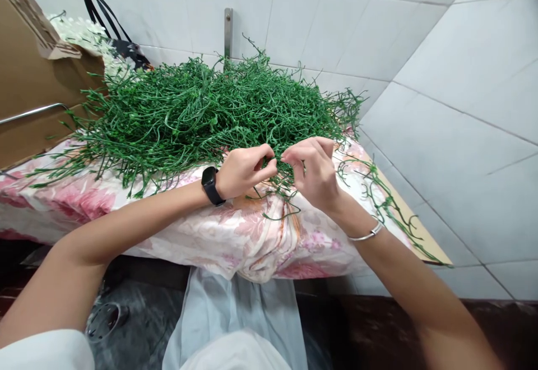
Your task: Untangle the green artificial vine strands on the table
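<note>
Head view: floral cloth [180,241] lies nearest. Left hand [241,172] and right hand [314,172] pinch narrowly, nearly touching; whether anything is gripped cannot be told. Directly beyond, tangled green stems [202,112] could snag if pulled carelessly.

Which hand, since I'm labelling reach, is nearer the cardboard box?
Left. The left hand is to the right of the cardboard box, apart from it; the right hand is farther right.

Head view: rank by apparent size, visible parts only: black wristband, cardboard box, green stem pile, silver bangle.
1. Green stem pile
2. Cardboard box, cut off by the frame
3. Black wristband and silver bangle: too close to rank
</note>
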Demonstrator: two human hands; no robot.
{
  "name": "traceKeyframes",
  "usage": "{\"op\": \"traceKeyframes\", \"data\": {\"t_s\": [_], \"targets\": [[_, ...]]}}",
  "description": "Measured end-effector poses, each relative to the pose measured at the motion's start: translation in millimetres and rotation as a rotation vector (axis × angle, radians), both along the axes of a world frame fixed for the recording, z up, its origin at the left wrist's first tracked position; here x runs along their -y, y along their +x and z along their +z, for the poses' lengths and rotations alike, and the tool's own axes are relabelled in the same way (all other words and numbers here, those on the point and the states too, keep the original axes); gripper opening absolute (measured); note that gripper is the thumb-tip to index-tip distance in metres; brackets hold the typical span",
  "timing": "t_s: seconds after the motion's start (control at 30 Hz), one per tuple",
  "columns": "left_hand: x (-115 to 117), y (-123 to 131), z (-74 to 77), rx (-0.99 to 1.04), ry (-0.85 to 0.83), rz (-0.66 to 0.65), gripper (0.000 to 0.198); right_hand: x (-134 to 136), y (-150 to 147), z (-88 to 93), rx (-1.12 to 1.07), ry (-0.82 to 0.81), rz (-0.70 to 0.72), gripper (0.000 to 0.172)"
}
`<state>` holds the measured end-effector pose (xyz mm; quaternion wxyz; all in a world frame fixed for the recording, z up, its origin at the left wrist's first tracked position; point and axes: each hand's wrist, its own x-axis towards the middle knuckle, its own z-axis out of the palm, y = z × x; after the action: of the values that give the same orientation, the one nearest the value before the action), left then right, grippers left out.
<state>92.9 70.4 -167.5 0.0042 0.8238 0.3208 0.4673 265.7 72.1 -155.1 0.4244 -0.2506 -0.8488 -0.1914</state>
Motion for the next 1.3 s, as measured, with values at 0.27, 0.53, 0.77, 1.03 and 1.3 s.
{"op": "traceKeyframes", "data": {"t_s": [0.27, 0.53, 0.77, 1.03, 1.3], "targets": [[0, 3, 1.9, -0.052, 0.135, -0.048, 0.007, -4, 10, 10.9, 0.211, 0.259, -0.121, 0.019], [-2, 4, 3.3, -0.067, 0.207, -0.051, 0.006, -3, 14, 17.7, 0.246, 0.299, -0.128, 0.019], [-9, -2, -1.0, -0.063, 0.253, -0.010, 0.008, -7, 6, 11.5, 0.051, -0.069, 0.080, 0.021], [-12, -3, -0.8, -0.108, 0.290, 0.022, 0.008, 0, 8, 18.4, -0.065, -0.598, 0.167, 0.026], [-9, -2, 3.1, -0.188, 0.327, -0.026, 0.007, 2, 8, 26.1, -0.471, -1.288, 0.596, 0.028]]}}
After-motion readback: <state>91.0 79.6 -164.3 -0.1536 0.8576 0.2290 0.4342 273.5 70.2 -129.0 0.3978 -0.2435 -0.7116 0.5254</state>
